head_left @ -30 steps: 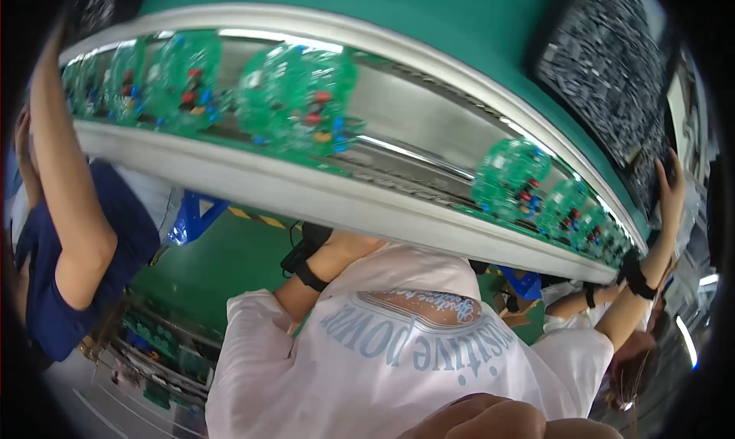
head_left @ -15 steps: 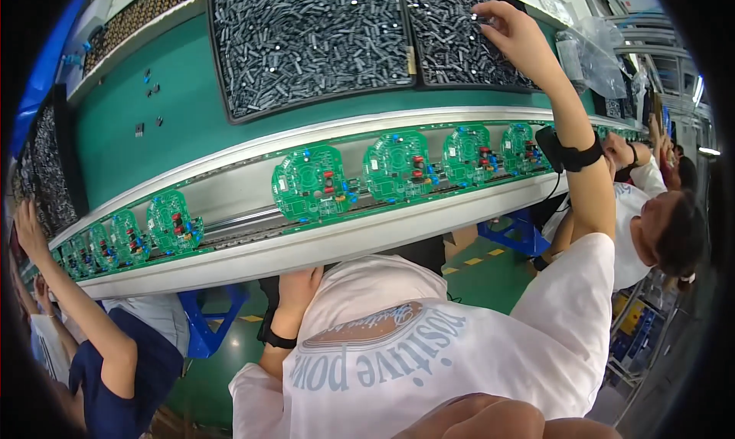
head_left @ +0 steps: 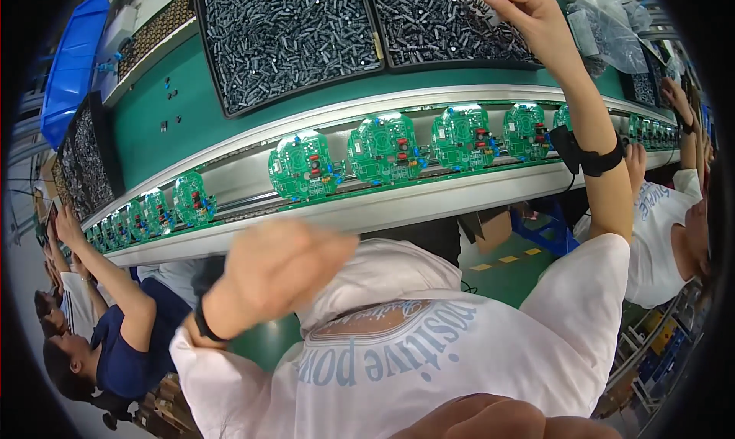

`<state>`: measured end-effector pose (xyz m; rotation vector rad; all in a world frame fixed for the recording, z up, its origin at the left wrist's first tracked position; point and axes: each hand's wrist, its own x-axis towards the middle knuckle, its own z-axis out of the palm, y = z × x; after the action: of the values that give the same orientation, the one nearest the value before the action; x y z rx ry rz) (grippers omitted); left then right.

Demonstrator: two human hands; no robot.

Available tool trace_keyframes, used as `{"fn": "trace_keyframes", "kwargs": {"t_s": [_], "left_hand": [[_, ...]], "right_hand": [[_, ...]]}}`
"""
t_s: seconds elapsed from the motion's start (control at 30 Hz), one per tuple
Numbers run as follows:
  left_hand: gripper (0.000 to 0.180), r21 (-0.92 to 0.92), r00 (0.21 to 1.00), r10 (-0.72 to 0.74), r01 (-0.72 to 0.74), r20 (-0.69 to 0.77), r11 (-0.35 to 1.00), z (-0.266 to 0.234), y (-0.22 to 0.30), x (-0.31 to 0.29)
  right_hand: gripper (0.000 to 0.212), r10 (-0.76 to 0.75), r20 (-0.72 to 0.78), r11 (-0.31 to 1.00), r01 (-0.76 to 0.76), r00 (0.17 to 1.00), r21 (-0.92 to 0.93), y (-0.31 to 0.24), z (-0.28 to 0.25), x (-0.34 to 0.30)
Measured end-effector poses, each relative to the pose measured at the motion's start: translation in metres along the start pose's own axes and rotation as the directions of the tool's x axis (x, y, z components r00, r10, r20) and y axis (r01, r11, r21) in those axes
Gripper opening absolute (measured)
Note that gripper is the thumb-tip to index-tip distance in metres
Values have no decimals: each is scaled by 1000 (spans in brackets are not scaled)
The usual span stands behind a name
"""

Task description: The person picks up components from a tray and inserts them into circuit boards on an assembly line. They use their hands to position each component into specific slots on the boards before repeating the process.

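Observation:
My right hand (head_left: 528, 14) reaches over the right-hand black tray (head_left: 429, 65), filled with small dark cylindrical electronic parts (head_left: 417, 25). Its thumb and forefinger are pinched at the far side of the heap; what they hold is too small to make out. My left hand (head_left: 279, 267) is raised in front of my shirt, near the conveyor's near rail (head_left: 383, 191). Motion smears its fingers. Beyond it, green circuit boards (head_left: 302, 167) stand in a row along the conveyor, bearing red, blue and black components. Both wrists wear black bands.
A larger black tray (head_left: 230, 111) of similar parts lies left of the first. Loose components (head_left: 168, 94) rest on the green mat (head_left: 145, 144). A blue bin (head_left: 73, 63) stands far left. Co-workers sit on both sides, one in a navy top (head_left: 126, 347).
My left hand has risen from beside my waist and the near rail. My right hand stays over the tray, pinching. The whole view has shifted, and the boards appear further right.

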<state>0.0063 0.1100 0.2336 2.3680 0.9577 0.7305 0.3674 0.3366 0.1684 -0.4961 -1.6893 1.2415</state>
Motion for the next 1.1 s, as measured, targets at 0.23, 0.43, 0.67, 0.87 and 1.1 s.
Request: {"fn": "trace_keyframes", "kwargs": {"t_s": [0.23, 0.43, 0.67, 0.87, 1.1], "left_hand": [[22, 343, 975, 53, -127, 216, 931, 10, -59, 173], [23, 537, 979, -46, -69, 196, 841, 52, -119, 239], [12, 321, 988, 116, -143, 103, 936, 67, -136, 250], [8, 347, 988, 140, -152, 58, 926, 66, -125, 243], [9, 331, 935, 346, -304, -78, 894, 61, -129, 233]], "right_hand": [[31, 529, -98, 842, -536, 843, -70, -30, -20, -44], [31, 568, -105, 819, -574, 816, -26, -51, 14, -52], [23, 573, -25, 817, -574, 819, -65, -59, 33, -66], [17, 614, 42, 782, -600, 788, -169, -60, 56, -67], [16, 531, 28, 830, -514, 847, -216, -41, 95, -76]]}}
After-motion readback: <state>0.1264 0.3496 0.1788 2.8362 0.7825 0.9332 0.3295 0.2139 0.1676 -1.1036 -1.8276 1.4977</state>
